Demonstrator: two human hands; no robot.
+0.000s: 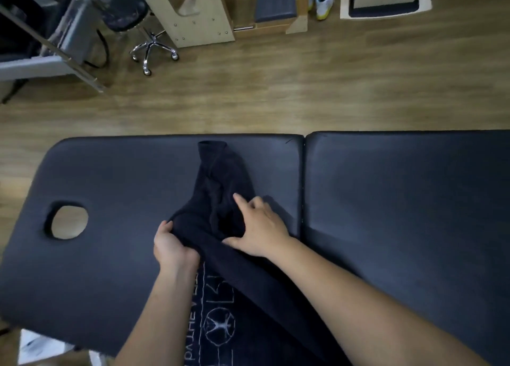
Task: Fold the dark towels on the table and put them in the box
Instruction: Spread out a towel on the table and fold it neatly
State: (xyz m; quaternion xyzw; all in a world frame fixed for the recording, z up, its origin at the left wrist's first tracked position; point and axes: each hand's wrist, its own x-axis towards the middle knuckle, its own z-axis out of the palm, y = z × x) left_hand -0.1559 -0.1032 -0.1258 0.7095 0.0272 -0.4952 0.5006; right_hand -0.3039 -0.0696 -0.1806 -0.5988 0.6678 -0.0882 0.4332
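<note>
A dark towel lies bunched lengthwise across the middle of the black padded table, one end near the far edge, the other trailing toward me under my right forearm. My left hand grips a gathered fold of the towel at its left side. On the towel's right part rests my right hand, fingers spread and mostly straight, thumb against the fold. No box for the towels can be told apart with certainty.
The table has a round face hole at the left and a seam right of the towel. A rolling stool, a wooden frame, shoes and a white-rimmed container stand on the wooden floor beyond.
</note>
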